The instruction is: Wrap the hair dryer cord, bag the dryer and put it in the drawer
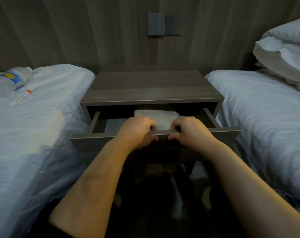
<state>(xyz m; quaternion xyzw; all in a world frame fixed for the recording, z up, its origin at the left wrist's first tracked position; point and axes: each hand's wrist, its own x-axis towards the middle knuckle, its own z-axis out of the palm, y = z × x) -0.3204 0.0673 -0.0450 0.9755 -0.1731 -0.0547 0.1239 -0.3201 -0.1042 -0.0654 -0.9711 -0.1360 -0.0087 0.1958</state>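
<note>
The drawer (87, 143) of a dark wooden nightstand (151, 86) stands partly pulled out between two beds. Both hands grip the top edge of its front panel near the middle: my left hand (137, 131) and my right hand (190, 130), fingers curled over the edge, thumbs on the front. Inside the drawer lies a pale white bag (157, 117), with something dark behind it under the tabletop. The hair dryer itself and its cord do not show.
A bed with white sheets (34, 134) lies on the left, with a plastic water bottle (10, 79) and a small white tube (21, 97) on it. Another bed (266, 126) on the right carries pillows (286, 48). A switch and socket (164, 24) sit on the wall.
</note>
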